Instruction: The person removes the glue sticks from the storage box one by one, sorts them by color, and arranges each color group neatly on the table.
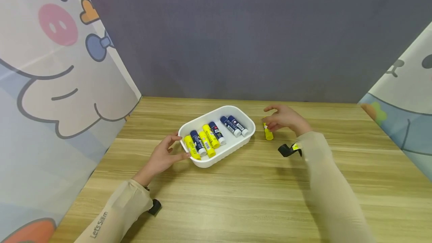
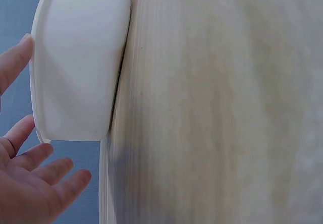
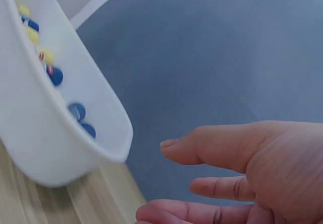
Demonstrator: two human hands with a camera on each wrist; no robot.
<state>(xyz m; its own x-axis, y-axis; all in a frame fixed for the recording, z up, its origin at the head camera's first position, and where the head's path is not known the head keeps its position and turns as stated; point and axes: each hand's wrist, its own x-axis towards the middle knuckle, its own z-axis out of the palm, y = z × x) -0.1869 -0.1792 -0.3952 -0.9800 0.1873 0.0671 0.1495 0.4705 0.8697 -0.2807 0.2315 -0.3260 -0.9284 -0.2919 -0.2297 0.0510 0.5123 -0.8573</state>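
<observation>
A white plastic basket (image 1: 221,157) holds several yellow and navy glue sticks, among them a yellow glue stick (image 1: 207,144) and a navy one with a white end (image 1: 198,143). My left hand (image 1: 164,155) is at the basket's left end, with thumb and forefinger spread and their tips at the rim; the other fingers are loosely extended in the left wrist view. To the right of the basket, a single yellow glue stick (image 1: 268,133) is on the table, its far part covered by my right hand (image 1: 282,118). That hand hovers over it, thumb and fingers apart, nothing between them.
The wood-grain table (image 1: 216,205) runs back to a dark grey panel (image 1: 236,40). Cartoon-printed curtains flank it, one on the left (image 1: 77,74) and one on the right (image 1: 410,96). Black wrist-camera mounts stick out below both wrists.
</observation>
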